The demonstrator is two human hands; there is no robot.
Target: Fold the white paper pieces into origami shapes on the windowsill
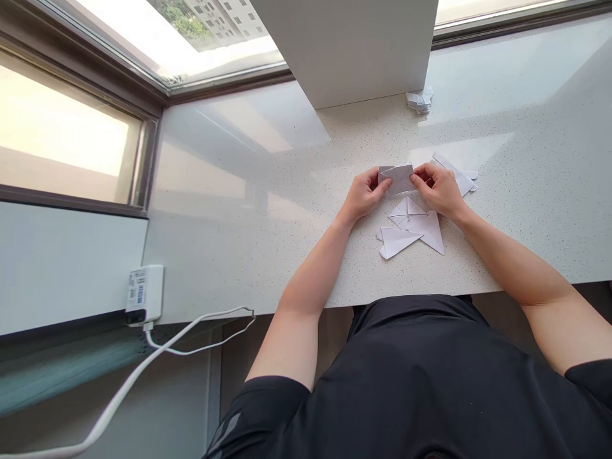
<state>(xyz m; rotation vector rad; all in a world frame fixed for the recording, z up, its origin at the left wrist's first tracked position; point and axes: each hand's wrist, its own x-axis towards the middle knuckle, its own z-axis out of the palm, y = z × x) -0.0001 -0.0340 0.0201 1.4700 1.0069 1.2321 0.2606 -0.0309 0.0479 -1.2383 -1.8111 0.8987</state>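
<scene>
Currently, left hand (363,195) and right hand (440,189) fingers pinch folded paper (398,180). Paper pieces (428,228) lie at its six o'clock on the countertop (268,255).

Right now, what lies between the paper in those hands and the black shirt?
In the head view, folded white paper pieces lie on the speckled countertop between the held paper and the black shirt.

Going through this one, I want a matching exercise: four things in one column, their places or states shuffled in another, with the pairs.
1. Folded paper piece
2. Small paper bundle
3. White cable
4. T-shirt

A. Black
B. Plugged into the labelled white box
C. Held between left hand and right hand
D. By the foot of the white pillar

Pairs: 1-C, 2-D, 3-B, 4-A
</scene>
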